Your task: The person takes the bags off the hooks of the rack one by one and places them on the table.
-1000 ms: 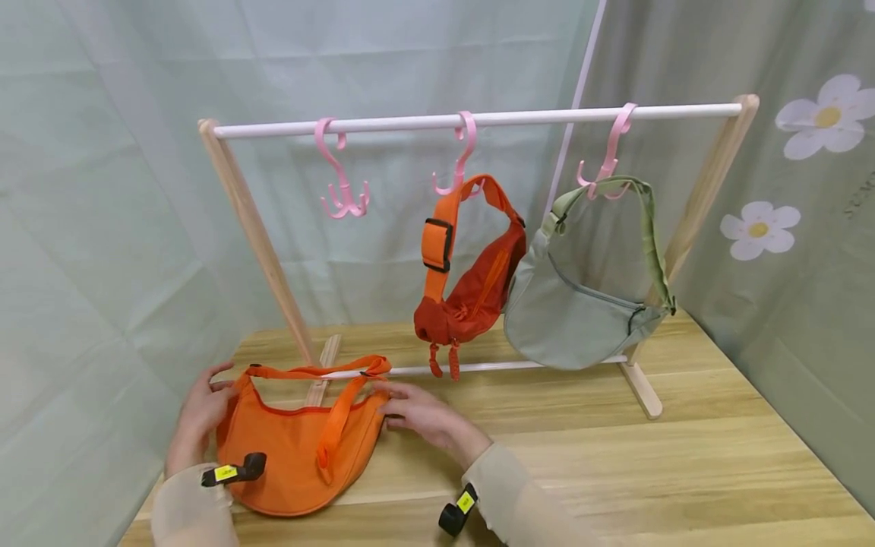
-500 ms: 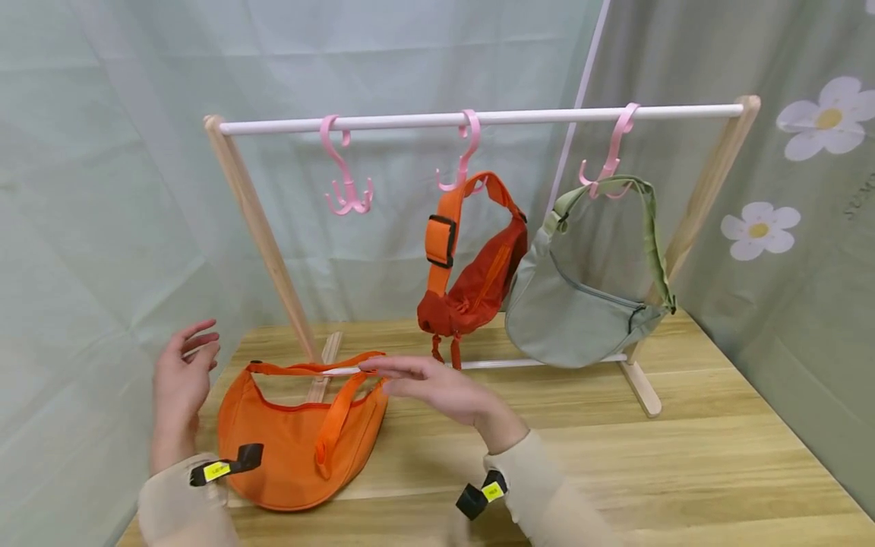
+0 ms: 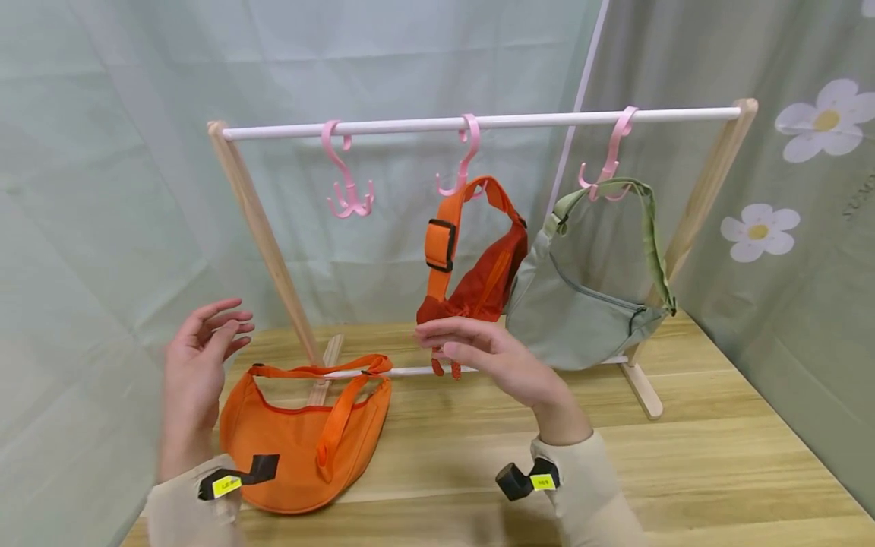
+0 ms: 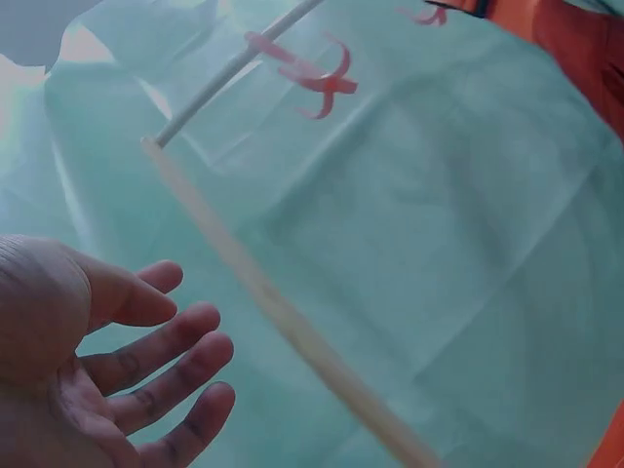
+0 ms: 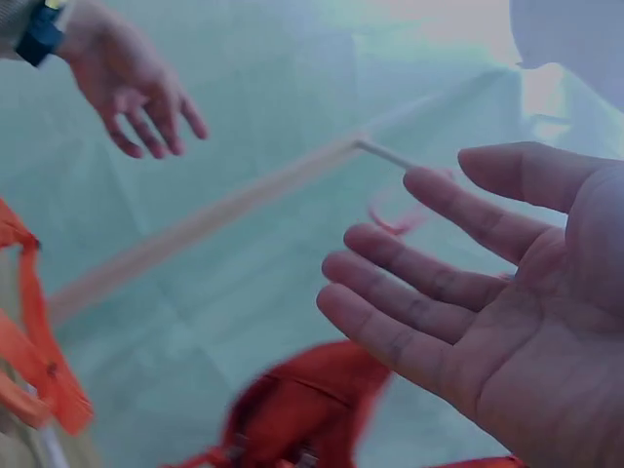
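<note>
An orange shoulder bag [image 3: 290, 448] lies on the table at the left, its strap [image 3: 335, 425] folded over its front. My left hand [image 3: 201, 365] is in the air over the bag's left end, fingers loosely bent and holding nothing. In front of the hanging red bag [image 3: 509, 258], my right hand [image 3: 502, 361] is raised with fingers extended, also holding nothing. The left wrist view shows the left hand [image 4: 107, 370] apart from anything. In the right wrist view the right palm [image 5: 517, 312] is bare, with the red bag [image 5: 302, 409] below it.
A rack with a white top rail [image 3: 533, 119] and wooden legs [image 3: 263, 235] stands behind. A pink hook [image 3: 349, 182] without a bag hangs at its left. A grey-green bag [image 3: 581, 319] hangs at the right. Fabric curtains [image 3: 116, 251] surround the table.
Both hands have come off the orange bag and risen. The right hand has moved right, away from the bag; the left has lifted above its end. The bag has stayed on the table.
</note>
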`<state>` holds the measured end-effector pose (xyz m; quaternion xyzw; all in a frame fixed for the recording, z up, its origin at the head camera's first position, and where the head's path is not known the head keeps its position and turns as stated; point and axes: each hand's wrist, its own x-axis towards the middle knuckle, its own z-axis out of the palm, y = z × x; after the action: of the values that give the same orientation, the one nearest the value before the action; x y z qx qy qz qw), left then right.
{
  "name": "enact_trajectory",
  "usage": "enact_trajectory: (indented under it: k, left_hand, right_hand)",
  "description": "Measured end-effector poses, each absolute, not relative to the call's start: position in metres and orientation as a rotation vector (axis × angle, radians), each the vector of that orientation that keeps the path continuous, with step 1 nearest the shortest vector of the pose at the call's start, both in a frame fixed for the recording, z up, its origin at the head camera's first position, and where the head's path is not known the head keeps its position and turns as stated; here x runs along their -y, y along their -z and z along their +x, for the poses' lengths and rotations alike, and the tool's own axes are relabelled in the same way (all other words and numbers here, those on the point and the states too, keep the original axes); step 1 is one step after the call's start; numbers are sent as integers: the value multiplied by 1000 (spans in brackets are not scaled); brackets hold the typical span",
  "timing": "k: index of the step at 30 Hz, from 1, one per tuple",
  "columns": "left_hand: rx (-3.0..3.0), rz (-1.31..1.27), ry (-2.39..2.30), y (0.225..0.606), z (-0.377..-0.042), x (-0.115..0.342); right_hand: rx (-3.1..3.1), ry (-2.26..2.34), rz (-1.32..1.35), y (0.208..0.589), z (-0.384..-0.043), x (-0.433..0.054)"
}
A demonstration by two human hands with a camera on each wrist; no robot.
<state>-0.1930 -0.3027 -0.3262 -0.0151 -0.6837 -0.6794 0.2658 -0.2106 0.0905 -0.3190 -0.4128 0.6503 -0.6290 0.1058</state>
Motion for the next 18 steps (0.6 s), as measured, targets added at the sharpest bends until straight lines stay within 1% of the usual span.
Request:
enact_trajectory:
  k: [4, 9, 18]
  left_hand:
    - [1896, -110, 1821, 326, -194, 293]
    - [1905, -196, 1823, 323, -194, 283]
    - [1985, -302, 1732, 316, -191, 261]
  right_hand:
    - [-1933, 1949, -1243, 315, -211, -109]
    - [-2021, 2043, -1211, 313, -213, -128]
    - [-2049, 2197, -1153, 310, -214, -148]
